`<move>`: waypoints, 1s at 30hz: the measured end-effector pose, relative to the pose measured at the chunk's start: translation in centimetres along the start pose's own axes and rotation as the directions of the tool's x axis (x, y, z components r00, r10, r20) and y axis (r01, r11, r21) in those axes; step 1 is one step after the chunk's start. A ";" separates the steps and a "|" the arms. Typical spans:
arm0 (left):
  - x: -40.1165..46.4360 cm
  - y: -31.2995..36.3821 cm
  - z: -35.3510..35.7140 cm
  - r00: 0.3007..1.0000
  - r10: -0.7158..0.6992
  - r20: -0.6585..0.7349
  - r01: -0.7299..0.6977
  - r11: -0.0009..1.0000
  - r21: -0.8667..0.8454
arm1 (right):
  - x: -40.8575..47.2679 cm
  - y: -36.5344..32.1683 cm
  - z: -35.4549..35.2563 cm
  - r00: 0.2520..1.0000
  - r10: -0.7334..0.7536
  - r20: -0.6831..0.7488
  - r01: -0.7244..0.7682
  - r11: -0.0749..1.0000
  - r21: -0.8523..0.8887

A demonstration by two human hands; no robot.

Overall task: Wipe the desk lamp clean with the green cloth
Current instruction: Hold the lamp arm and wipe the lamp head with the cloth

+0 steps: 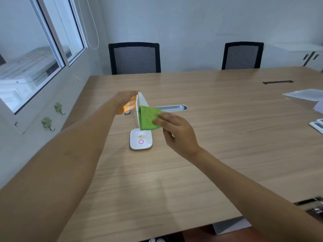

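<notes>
The desk lamp [142, 109] stands near the middle of the wooden tabletop [218, 137], its white head tilted up over a square base [140, 141] that carries a few crumbs. The left hand [126, 102] cups the back of the lamp head, fingers wrapped around its edge to steady it. The right hand [174, 130] pinches the green cloth [148, 119] and presses it against the head's face. Wiping looks underway; next probably comes a downward stroke, then the soiled base.

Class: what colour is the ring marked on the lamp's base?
Pink, on the white lamp base, seen in the head view.
</notes>
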State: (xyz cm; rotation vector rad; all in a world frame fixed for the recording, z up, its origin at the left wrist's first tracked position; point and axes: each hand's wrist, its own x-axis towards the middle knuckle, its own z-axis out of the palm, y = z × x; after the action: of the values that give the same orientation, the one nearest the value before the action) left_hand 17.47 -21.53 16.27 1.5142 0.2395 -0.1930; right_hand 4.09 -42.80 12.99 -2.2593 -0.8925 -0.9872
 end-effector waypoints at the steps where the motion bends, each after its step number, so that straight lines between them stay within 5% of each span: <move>1: -0.1 0.0 0.0 1.000 -0.003 -0.001 0.003 1.000 0.000 | -0.7 -0.2 -0.3 1.000 -0.018 -0.012 0.018 0.999 -0.029; 9: -0.9 0.4 0.1 1.000 -0.020 -0.017 0.020 1.000 -0.002 | -4.7 -1.7 -1.0 0.964 -0.252 -0.081 0.244 0.966 -0.089; 13: -1.2 0.3 -0.5 0.998 -0.003 -0.065 0.004 1.000 0.022 | -6.5 -0.5 1.3 0.965 -0.256 0.065 0.261 0.960 -0.098; 15: -1.5 -0.7 -1.3 0.992 0.054 -0.113 -0.032 0.981 0.189 | -7.3 0.9 2.9 0.969 -0.192 0.154 0.208 0.974 -0.090; 17: -2.4 -2.9 -2.4 0.976 0.198 -0.092 -0.107 0.801 0.589 | -7.7 2.2 4.6 0.965 -0.106 0.239 0.125 0.990 -0.066; 19: -2.9 -6.4 -3.8 0.957 0.281 -0.067 -0.122 0.603 0.788 | -7.4 3.2 5.9 0.956 -0.016 0.293 0.037 0.997 -0.067; 26: -5.0 -22.2 -9.6 0.977 -0.041 -0.211 0.214 0.271 0.938 | -4.1 4.8 11.5 0.945 0.163 0.283 -0.143 0.985 -0.092; 30: -7.3 -25.8 -10.0 0.975 -0.019 -0.220 0.220 0.182 0.958 | -2.7 5.2 14.7 0.914 0.220 0.342 -0.200 0.975 -0.093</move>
State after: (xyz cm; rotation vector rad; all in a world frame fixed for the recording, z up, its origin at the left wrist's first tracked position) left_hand 3.03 -12.99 -6.87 2.8886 0.4072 -0.4061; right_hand 12.90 -37.36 1.04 -2.5649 -0.7449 -0.5266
